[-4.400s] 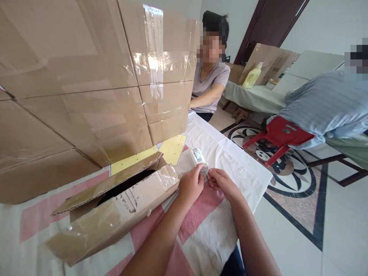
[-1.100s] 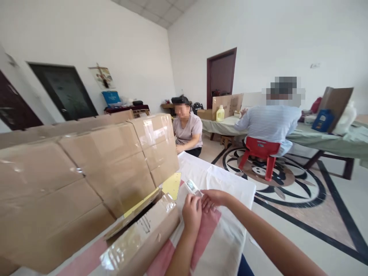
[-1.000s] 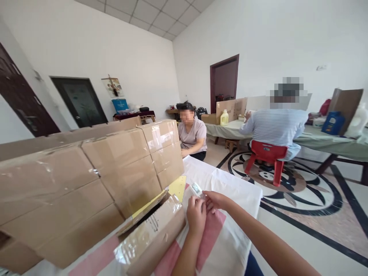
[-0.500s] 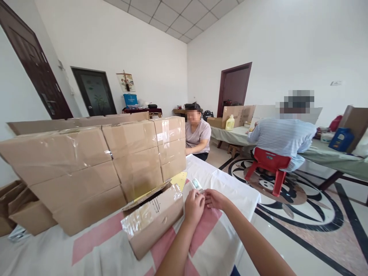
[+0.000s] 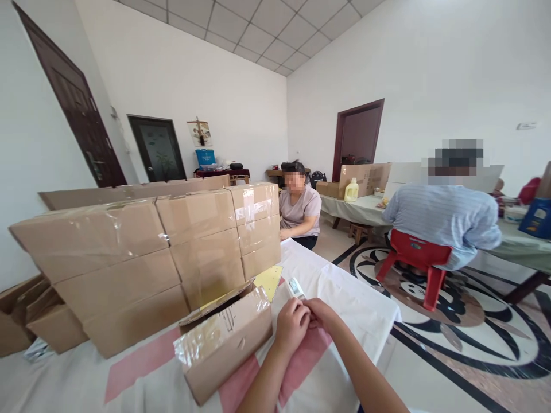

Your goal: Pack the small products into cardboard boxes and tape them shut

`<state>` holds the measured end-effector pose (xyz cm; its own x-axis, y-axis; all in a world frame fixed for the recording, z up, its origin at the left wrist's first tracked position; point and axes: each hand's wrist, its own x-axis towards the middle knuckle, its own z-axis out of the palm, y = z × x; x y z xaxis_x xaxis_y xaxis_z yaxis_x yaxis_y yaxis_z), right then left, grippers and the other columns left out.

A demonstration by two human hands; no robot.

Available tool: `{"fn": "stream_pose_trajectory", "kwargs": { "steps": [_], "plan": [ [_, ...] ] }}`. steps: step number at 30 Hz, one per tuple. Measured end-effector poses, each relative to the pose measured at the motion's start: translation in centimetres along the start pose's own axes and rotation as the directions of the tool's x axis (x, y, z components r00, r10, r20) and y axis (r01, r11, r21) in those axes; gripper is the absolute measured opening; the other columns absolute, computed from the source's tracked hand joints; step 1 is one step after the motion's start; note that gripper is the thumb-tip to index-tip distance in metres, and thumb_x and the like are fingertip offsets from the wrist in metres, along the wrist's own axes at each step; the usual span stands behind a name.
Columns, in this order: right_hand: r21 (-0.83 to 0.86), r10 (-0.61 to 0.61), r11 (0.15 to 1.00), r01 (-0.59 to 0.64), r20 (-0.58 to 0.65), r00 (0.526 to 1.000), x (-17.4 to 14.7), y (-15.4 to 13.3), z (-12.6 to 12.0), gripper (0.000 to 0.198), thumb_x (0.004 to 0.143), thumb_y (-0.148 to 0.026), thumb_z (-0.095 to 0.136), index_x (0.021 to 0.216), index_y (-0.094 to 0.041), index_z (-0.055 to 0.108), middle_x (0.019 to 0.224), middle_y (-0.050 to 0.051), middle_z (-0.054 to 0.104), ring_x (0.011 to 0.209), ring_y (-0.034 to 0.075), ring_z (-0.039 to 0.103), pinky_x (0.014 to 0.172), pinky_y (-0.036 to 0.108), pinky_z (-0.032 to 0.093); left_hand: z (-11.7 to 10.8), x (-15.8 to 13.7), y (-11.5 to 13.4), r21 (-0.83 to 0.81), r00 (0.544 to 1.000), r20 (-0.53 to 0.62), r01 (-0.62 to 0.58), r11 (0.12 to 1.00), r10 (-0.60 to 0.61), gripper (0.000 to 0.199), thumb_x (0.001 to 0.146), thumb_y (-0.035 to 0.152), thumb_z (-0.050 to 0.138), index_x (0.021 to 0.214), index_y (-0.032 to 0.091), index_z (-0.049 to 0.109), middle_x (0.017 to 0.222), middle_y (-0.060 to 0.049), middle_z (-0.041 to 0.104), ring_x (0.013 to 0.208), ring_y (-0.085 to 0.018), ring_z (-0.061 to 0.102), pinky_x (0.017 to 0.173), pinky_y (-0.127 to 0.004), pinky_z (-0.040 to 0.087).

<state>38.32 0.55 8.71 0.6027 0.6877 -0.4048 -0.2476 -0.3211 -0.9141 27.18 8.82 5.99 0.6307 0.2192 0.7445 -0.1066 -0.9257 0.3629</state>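
Both hands are together over the near part of the table. My left hand has its fingers curled round a small white box with green print, whose far end sticks out beyond the fingers. Close against it, my right hand has its fingers bent in at the box's near end; my left hand partly hides those fingertips. To the left of my hands lies a long brown cardboard box with its top flaps partly open; its inside is hidden from me.
Stacked, taped cartons form a wall on the left. A white tablecloth with pink patches covers the table. Across it sits one person; another sits on a red chair at a second table holding a yellow bottle.
My view has shifted slightly, moving the room to the right. My right hand has closed in against my left, and its fingers are more bent at the small white box.
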Motion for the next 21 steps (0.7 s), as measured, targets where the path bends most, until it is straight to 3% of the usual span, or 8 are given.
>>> {"fn": "stream_pose_trajectory", "kwargs": {
  "steps": [4, 8, 10, 14, 21],
  "plan": [
    [0.030, -0.041, 0.999, 0.040, 0.017, 0.999, -0.3, 0.6, -0.3, 0.020, 0.088, -0.034, 0.064, 0.077, -0.017, 0.064, 0.054, -0.005, 0.052, 0.045, 0.008, 0.048, 0.041, 0.018, 0.036, 0.0, 0.1, -0.1, 0.000, 0.999, 0.020, 0.047, 0.999, -0.047, 0.019, 0.086, 0.007, 0.058, 0.083, 0.023, 0.068, 0.090, -0.002, 0.062, 0.086, -0.015, 0.062, 0.076, -0.025, 0.052],
    [0.042, -0.125, 0.991, 0.125, -0.007, 0.992, -0.5, 1.2, -0.1, 0.025, 0.088, -0.038, 0.057, 0.073, -0.018, 0.062, 0.054, -0.003, 0.056, 0.044, 0.009, 0.050, 0.038, 0.018, 0.031, -0.1, 0.2, -0.1, -0.011, 0.991, 0.039, 0.128, 0.992, -0.127, 0.017, 0.088, 0.009, 0.056, 0.086, 0.023, 0.066, 0.091, -0.002, 0.061, 0.089, -0.016, 0.063, 0.080, -0.027, 0.052],
    [0.018, -0.138, 0.990, 0.138, -0.027, 0.990, -0.4, 1.4, 0.0, 0.030, 0.090, -0.040, 0.053, 0.071, -0.018, 0.060, 0.051, -0.002, 0.056, 0.042, 0.009, 0.049, 0.038, 0.019, 0.029, -0.2, 0.3, -0.1, -0.015, 0.984, 0.045, 0.175, 0.984, -0.175, 0.017, 0.090, 0.011, 0.055, 0.097, 0.023, 0.065, 0.096, -0.003, 0.062, 0.094, -0.018, 0.063, 0.083, -0.029, 0.053],
    [-0.052, -0.137, 0.990, 0.133, -0.077, 0.988, -0.1, 1.6, 0.3, 0.038, 0.094, -0.043, 0.048, 0.066, -0.019, 0.057, 0.042, -0.003, 0.051, 0.033, 0.009, 0.040, 0.035, 0.021, 0.024, -0.3, 0.3, -0.4, -0.019, 0.968, 0.068, 0.245, 0.969, -0.243, 0.036, 0.092, 0.017, 0.055, 0.127, 0.026, 0.059, 0.112, -0.006, 0.063, 0.107, -0.021, 0.063, 0.087, -0.033, 0.055],
    [-0.102, -0.109, 0.990, 0.094, -0.147, 0.983, 0.5, 1.6, 0.7, 0.043, 0.093, -0.049, 0.051, 0.060, -0.022, 0.050, 0.037, -0.002, 0.048, 0.029, 0.010, 0.036, 0.034, 0.023, 0.023, -0.3, 0.1, -0.7, -0.017, 0.949, 0.124, 0.293, 0.956, -0.289, 0.040, 0.094, 0.022, 0.055, 0.132, 0.031, 0.060, 0.125, -0.006, 0.062, 0.112, -0.021, 0.064, 0.088, -0.031, 0.057]
  ]
}}
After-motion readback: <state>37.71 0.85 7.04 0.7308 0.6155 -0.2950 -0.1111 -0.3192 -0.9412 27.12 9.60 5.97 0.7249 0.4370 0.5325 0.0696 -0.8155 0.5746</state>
